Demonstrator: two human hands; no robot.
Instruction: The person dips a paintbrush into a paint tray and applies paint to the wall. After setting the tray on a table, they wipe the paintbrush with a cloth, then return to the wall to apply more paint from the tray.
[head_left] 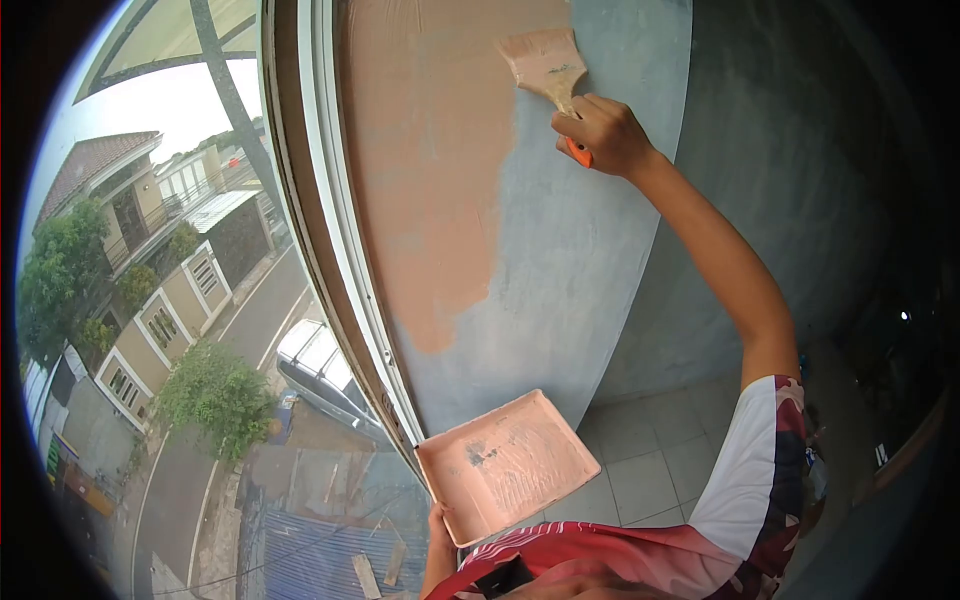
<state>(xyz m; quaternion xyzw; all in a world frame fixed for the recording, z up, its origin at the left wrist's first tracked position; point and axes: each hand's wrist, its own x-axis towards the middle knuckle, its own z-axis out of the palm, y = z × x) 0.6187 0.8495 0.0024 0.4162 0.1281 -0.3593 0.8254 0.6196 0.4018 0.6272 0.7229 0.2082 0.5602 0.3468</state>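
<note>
My right hand point(607, 137) is closed around the handle of a wide paintbrush point(545, 62), whose bristles are coated in peach paint and lie against the wall. An orange handle end point(579, 152) pokes out below the fist. Peach paint point(430, 150) covers the wall's left part, with a ragged edge beside bare grey wall point(580, 240). Low in the view, my left hand point(438, 522) grips the near left edge of a paint tray point(520, 465). Wet peach paint coats the tray's ribbed floor, with a grey smudge in it. Most left-hand fingers are hidden beneath the tray.
A white window frame point(345, 220) runs along the painted wall's left side. Through the glass appear a street, a parked white vehicle point(325, 365), trees and houses. Grey floor tiles point(645, 480) lie below, and a darker wall point(770, 150) stands to the right.
</note>
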